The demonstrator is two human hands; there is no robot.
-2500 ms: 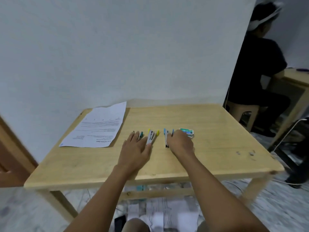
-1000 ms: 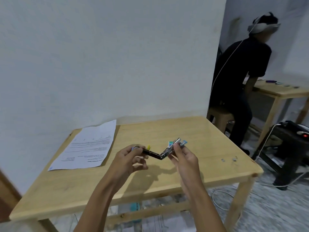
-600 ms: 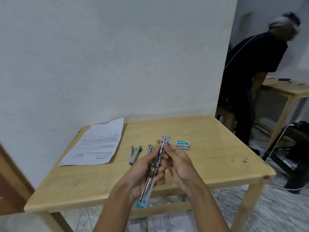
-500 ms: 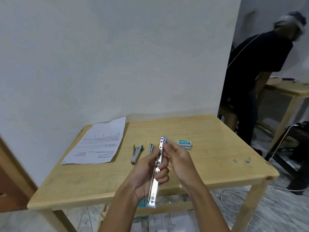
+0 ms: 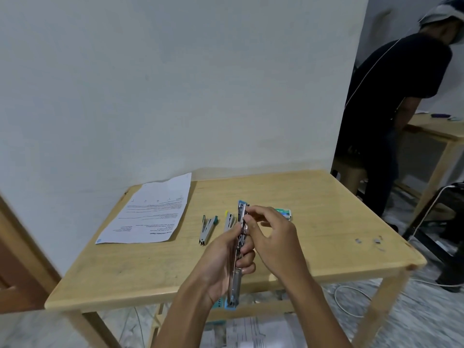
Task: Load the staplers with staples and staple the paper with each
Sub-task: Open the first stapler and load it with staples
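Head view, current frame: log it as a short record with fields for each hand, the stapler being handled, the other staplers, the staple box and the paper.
left hand: grips the open stapler around its middle
right hand: pinches the open stapler's upper part
open stapler: swung out nearly straight, blue ends
teal stapler: lying on the table, untouched
yellow stapler: on the table beside it, partly hidden by the hands
staple box: on the table behind the right hand
paper: flat at the table's far left
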